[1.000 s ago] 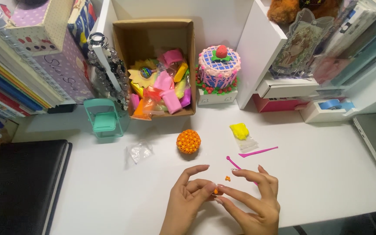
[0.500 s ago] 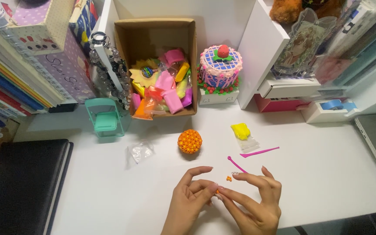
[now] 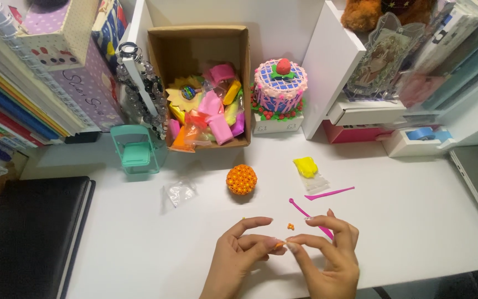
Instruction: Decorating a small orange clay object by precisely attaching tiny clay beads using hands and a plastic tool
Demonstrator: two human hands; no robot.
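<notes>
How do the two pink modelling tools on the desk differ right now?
The ball-tipped pink plastic tool runs diagonally toward the right hand and passes under its fingers; the flat pointed pink plastic tool lies apart, untouched, near the yellow clay lump. The first ends in a small round knob, the second tapers to a blade. Both are thin, pink and lie flat on the white desk.

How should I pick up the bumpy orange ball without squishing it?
The bumpy orange ball sits alone on the white desk, dome up. I would come straight down from above and pinch it gently low on its two opposite sides. Its top is covered in tiny beads that probably dent easily, and open desk on both sides leaves room for fingers.
</notes>
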